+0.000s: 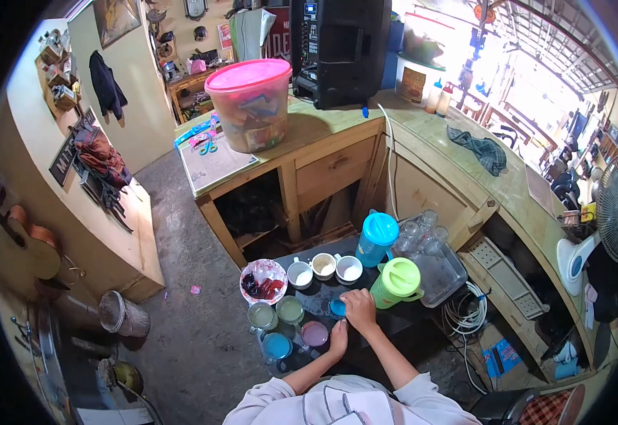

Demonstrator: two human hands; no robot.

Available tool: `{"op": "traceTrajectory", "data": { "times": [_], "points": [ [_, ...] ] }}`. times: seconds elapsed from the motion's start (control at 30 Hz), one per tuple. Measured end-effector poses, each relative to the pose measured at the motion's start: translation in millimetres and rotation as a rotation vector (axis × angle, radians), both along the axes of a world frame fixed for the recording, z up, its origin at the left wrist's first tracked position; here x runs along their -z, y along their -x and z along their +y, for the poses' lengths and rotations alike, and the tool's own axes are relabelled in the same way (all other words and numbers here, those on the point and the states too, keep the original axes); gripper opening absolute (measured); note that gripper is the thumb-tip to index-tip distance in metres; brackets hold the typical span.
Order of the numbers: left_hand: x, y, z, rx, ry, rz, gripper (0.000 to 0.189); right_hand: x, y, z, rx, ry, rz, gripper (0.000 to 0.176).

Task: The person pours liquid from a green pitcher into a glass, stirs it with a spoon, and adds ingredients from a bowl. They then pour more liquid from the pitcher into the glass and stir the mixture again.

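My right hand (pixel 360 310) is closed at the right rim of a glass of blue liquid (pixel 336 307); what its fingers grip is hidden. Just below, my left hand (pixel 338 338) is closed near that glass and beside a glass of pink liquid (pixel 315 333); its hold cannot be made out. Another glass of blue liquid (pixel 277 346) stands at the lower left, below two glasses of pale greenish liquid (pixel 290 309). Behind are three white cups (pixel 300 273) with pale contents. A patterned plate (pixel 265 265) carries dark and red packets.
A green lidded pitcher (pixel 397 282) stands right of my right hand, with a blue pitcher (pixel 378 239) behind it. Clear glasses (pixel 422 232) sit on a grey tray (pixel 442 278). A wooden counter (pixel 323 134) bears a pink-lidded tub (pixel 251 106). Coiled white cable (pixel 466 309) lies at right.
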State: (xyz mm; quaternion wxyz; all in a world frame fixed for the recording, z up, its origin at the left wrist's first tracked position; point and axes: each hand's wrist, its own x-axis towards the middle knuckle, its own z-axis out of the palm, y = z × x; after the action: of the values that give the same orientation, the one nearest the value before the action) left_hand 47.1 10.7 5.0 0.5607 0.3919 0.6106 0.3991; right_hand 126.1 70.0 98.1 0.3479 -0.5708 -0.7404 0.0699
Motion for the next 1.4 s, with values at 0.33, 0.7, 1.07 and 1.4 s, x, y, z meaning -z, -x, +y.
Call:
{"op": "traceTrajectory", "data": {
  "times": [0.33,0.7,1.07,1.4],
  "points": [
    [16.4,-6.7,1.0,-0.104,-0.090,-0.017,0.033,1.4,-2.8,4.7,-0.059,0.009,-0.012,0.005],
    [14.7,-0.8,-7.3,-0.036,-0.079,-0.096,0.037,1.3,-6.5,3.2,-0.041,-0.030,-0.096,0.005],
    [15.3,-0.6,-7.5,-0.044,-0.117,-0.022,0.041,7.7,-8.6,10.2,-0.057,-0.006,0.028,0.007],
    [31.2,-1.6,-7.4,-0.057,-0.056,-0.107,0.040,-4.3,-10.3,7.7,-0.053,-0.027,-0.144,0.007]
  ]
}}
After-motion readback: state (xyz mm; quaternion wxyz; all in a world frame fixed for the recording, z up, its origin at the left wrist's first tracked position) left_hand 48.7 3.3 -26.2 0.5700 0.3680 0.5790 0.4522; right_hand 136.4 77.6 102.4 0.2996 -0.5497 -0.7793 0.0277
